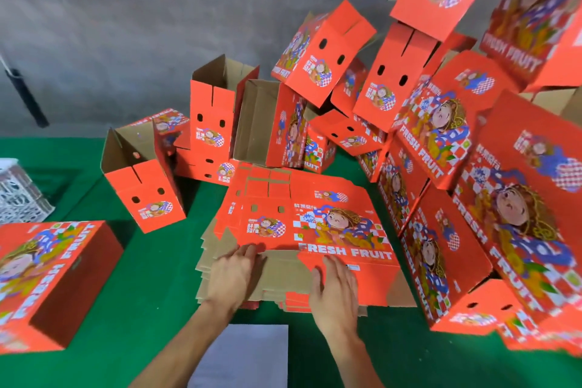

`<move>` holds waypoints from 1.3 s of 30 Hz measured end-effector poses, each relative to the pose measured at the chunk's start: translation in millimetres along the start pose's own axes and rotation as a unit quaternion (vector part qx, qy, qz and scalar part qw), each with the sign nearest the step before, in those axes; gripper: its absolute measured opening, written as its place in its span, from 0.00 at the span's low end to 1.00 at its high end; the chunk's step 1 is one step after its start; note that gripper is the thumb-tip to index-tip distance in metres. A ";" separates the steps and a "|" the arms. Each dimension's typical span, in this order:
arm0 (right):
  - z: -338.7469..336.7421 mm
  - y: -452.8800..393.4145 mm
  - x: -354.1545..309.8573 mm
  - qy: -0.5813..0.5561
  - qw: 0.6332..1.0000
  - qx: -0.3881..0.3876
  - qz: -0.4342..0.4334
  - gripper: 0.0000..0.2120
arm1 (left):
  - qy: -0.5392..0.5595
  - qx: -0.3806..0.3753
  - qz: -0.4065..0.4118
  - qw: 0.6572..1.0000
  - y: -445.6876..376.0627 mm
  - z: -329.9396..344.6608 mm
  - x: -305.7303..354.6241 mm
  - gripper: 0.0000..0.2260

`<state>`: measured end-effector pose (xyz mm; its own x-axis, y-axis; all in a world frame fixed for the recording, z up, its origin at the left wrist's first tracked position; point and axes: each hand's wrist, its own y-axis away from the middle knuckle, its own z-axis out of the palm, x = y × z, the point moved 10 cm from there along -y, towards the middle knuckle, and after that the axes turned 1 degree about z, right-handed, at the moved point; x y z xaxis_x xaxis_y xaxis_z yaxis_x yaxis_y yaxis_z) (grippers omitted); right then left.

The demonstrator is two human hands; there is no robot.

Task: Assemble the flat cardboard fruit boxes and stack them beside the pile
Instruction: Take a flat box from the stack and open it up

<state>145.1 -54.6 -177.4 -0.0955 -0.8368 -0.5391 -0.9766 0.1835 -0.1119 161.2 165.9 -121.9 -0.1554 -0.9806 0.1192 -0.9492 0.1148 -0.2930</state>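
Left hand and right hand lie flat, fingers spread, on the top flat box of the floor stack; neither hand grips it. Lower sheets mostly hidden; assembled boxes heaped right, partly cut off and blurred.

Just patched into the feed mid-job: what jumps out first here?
A heap of assembled red fruit boxes towers along the right and back of the green table. In front, both hands, left hand and right hand, press on the near edge of the flat box stack.
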 end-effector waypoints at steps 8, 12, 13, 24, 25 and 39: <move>-138.9 -26.5 0.5 -0.037 0.967 0.251 -0.019 0.28 | 0.282 0.091 -0.156 0.942 -9.9 -46.3 -67.0 0.23; -185.5 -41.0 10.2 -0.084 0.962 0.260 0.004 0.33 | 0.426 0.152 -0.202 0.869 -7.7 -75.3 -90.5 0.30; -192.0 -47.5 12.8 -0.157 0.959 0.234 0.015 0.33 | 0.443 0.159 -0.207 0.858 -7.1 -82.4 -93.8 0.29; -246.1 -96.0 -46.6 -0.626 0.770 0.106 -0.058 0.05 | 0.475 0.384 -0.163 0.775 -8.0 -238.7 -112.9 0.05; -242.6 -101.3 -49.5 -0.624 0.771 0.114 -0.055 0.06 | 0.484 0.399 -0.150 0.764 -14.9 -243.4 -109.5 0.12; -227.8 -145.4 -94.8 -0.531 0.835 0.079 -0.123 0.15 | 0.295 0.212 -0.158 0.918 -97.9 -206.8 -64.0 0.32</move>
<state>252.2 -119.4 80.1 0.4095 0.0539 -0.9107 -0.8964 0.2092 -0.3907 207.4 250.3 95.4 -0.1303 -0.6827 0.7190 -0.7995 -0.3565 -0.4834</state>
